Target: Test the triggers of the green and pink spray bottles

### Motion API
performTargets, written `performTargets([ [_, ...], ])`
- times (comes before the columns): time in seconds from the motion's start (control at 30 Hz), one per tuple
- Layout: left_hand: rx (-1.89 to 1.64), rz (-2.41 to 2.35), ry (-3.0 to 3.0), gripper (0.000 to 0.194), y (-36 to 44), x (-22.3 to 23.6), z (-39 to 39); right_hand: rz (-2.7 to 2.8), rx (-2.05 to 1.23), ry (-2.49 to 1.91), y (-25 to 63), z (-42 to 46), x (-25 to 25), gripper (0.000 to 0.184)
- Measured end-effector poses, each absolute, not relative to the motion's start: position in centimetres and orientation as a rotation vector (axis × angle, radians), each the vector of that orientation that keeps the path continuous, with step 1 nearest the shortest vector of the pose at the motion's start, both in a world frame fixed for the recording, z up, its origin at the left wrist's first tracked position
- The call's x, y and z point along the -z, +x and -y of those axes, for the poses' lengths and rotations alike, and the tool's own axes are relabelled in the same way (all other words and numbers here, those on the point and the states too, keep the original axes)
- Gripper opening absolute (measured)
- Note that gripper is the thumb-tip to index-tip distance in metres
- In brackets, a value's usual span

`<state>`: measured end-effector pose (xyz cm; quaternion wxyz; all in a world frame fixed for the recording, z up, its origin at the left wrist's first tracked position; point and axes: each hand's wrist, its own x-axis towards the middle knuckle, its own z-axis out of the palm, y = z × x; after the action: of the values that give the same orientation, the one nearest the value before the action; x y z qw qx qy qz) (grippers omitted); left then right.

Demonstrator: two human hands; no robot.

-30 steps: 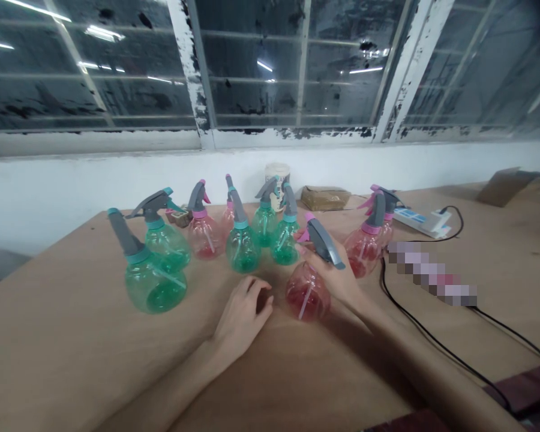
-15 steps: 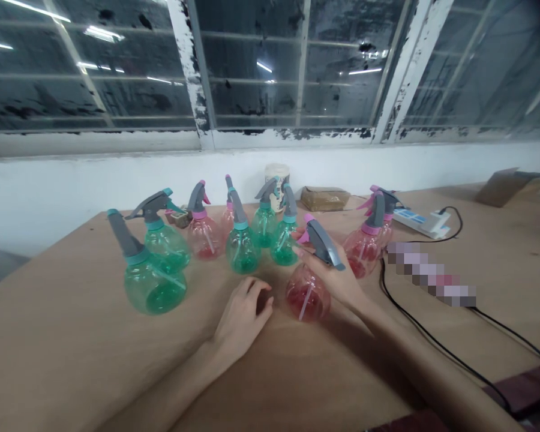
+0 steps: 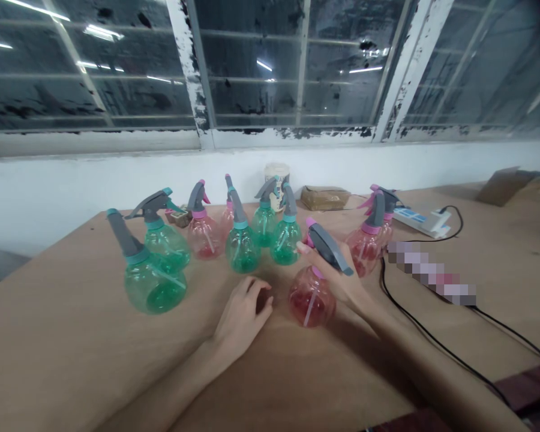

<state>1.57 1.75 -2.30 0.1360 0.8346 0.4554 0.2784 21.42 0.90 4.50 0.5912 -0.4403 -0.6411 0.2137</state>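
Observation:
My right hand grips a red spray bottle around its neck, below the grey head with a pink nozzle tip. The bottle leans a little; a white tube and some liquid show through its clear body. My left hand rests on the table to the left of it, loosely curved, thumb and fingers apart, holding nothing. Just behind the hands stand a green spray bottle and another green spray bottle. Two more red bottles, the front one a red spray bottle, stand beyond my right wrist.
At the left stand a green spray bottle and several others. A paper cup and a brown package sit by the wall. Power strips and black cables lie on the right of the table.
My right hand has shifted the red spray bottle slightly to the right and toward me, and its fingers have moved on the neck. My left hand stays in place.

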Motion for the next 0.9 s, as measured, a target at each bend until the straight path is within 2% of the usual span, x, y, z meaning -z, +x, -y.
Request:
performTargets([
  [0.33, -0.794, -1.331, 2.404, 0.011, 1.6, 2.2, -1.7, 1.466, -0.555, -1.023, 21.6, -1.4, -3.8, 0.015],
  [0.73, -0.791, -1.337, 2.41, 0.015, 1.6, 2.5, -1.8, 1.383, -0.621, -0.97, 21.4, -1.9, -3.4, 0.037],
  [0.9, -0.817, -1.327, 2.412, 0.014, 1.5, 2.7, -1.8, 1.39, -0.614, -0.968, 21.4, -2.0, -3.2, 0.033],
])
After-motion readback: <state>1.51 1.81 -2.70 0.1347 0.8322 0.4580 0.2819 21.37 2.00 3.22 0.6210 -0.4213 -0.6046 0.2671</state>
